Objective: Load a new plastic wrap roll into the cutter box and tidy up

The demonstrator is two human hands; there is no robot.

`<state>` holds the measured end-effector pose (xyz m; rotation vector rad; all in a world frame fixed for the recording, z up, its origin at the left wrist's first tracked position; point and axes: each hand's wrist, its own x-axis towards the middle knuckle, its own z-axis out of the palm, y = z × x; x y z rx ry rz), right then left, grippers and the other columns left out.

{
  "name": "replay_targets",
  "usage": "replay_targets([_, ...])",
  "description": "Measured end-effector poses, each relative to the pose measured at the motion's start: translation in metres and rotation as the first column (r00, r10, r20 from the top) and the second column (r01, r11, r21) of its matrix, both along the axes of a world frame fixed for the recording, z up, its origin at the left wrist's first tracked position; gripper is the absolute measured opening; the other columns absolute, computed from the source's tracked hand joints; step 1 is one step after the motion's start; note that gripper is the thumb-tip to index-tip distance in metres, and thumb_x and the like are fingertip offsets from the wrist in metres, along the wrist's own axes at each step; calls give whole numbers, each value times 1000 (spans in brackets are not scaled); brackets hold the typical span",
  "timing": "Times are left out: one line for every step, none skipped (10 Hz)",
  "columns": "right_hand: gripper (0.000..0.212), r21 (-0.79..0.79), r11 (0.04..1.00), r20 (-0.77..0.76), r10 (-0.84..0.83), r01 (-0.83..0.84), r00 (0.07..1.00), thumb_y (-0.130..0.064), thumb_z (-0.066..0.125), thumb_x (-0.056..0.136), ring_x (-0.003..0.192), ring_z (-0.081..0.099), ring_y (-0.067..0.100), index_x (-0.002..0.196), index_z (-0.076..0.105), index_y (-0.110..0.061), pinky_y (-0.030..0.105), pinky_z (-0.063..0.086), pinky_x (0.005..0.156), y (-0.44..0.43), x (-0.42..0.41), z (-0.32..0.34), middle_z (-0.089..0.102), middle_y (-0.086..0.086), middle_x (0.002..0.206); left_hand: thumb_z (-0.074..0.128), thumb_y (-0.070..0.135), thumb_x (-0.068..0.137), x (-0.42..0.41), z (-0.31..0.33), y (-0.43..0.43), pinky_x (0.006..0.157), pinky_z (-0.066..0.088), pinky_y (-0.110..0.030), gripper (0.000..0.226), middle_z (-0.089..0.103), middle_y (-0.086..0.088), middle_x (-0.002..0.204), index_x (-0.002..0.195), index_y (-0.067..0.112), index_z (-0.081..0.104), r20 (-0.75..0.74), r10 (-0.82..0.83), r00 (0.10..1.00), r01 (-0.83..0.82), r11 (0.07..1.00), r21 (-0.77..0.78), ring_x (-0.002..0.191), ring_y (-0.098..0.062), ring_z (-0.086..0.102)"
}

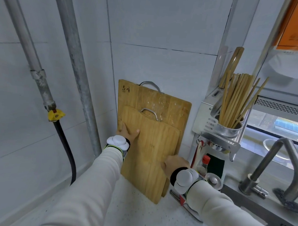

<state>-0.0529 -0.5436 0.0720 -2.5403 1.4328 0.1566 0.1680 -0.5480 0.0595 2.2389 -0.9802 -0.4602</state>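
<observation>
Two wooden cutting boards lean upright against the tiled wall. The small cutting board stands in front of the large cutting board. My left hand grips the small board's left edge, thumb on its face. My right hand holds the same board at its right edge, fingers behind it. No plastic wrap roll or cutter box is in view.
Grey pipes and a yellow gas valve stand at the left. A metal rack with chopsticks hangs at the right, above a red-capped bottle. A faucet and sink edge lie at the far right. Speckled countertop lies below.
</observation>
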Motion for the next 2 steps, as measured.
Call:
replay_targets([44,20,1000,-3,11,-11,1000,-32,36,98,70,50,17,57,38,-18,26,40,61,0,1,3,40,-4,59,48,52,90,-3,7,7,114,29,-42,84,25,-15,154,150,9,7,-32,-7,999,8,1000,24,138,-35,32])
replay_targets([45,49,999,37,14,-16,999,-36,36,97,59,47,14,57,40,-16,22,36,51,-1,3,5,41,-3,59,49,48,91,-6,9,13,112,32,-42,75,31,-14,151,148,9,18,-66,25,998,-26,1000,-15,136,-34,36])
